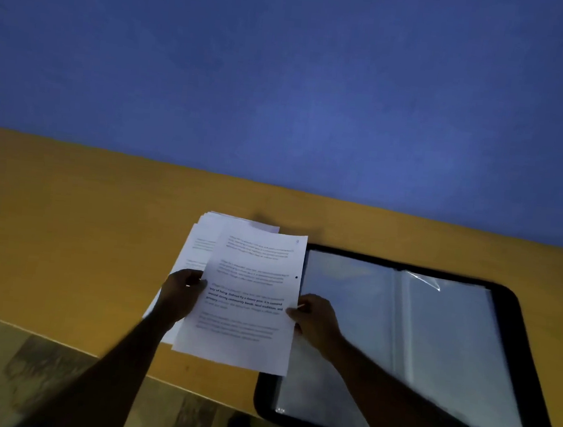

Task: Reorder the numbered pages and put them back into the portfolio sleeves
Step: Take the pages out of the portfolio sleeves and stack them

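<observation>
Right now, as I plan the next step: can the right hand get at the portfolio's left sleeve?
Probably yes. The right hand pinches the top page at its right edge, just over the open portfolio, and the left sleeve lies bare beside it. Its grip is taken by the page, though.

A white page (pixel 253 279) with lines of print is held over the bench (pixel 65 227). The left hand (pixel 183 293) pinches its left edge and the right hand (pixel 314 319) pinches its right edge. Under it, a bit to the left, lies a messy pile of white pages (pixel 202 240). Just to the right lies the black portfolio (pixel 515 339), open flat, with its shiny clear sleeves (pixel 451 333) showing.
</observation>
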Tool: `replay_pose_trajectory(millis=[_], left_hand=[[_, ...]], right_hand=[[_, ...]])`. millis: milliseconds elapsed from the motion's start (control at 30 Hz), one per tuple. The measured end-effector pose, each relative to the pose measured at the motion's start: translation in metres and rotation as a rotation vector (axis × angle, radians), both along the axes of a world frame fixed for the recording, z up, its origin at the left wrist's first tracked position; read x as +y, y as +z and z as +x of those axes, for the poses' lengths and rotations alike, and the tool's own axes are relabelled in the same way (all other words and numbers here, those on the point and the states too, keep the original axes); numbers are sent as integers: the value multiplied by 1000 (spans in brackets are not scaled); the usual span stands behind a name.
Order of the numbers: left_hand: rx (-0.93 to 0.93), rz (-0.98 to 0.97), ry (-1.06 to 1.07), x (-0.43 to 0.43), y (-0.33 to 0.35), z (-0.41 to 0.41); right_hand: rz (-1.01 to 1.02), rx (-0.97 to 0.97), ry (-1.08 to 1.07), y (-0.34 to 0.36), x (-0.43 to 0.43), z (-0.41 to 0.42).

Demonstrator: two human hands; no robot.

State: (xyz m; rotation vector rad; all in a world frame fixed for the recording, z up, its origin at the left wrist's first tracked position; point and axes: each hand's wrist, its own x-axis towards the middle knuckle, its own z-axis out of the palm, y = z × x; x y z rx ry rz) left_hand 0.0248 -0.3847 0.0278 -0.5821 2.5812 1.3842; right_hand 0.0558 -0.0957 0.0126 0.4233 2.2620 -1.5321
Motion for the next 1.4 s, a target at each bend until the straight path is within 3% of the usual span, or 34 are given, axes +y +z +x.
replay_pose_trajectory(millis=[467,667,800,933,1133,1400], left_hand=[[-66,-156,-81,-88,-29,-47],[-81,-361,-195,-100,-40,-65],[-100,-436,-303,-102,-55,-75],[-86,-380,-281,-89,-56,-73],[-76,-360,-256,-83,-66,-69],[-63,-348,-260,-81,-71,-63]], right_hand=[[184,-43,-45,-13,-92,-26],[346,-26,-96,-24,-105,-32],[278,-76,-122,-19,-111,-43],[108,-201,-242,-20,-118,-59],[-46,-222,-292,-29,-123,-72],[39,-128,-268,-32,-134,-69]])
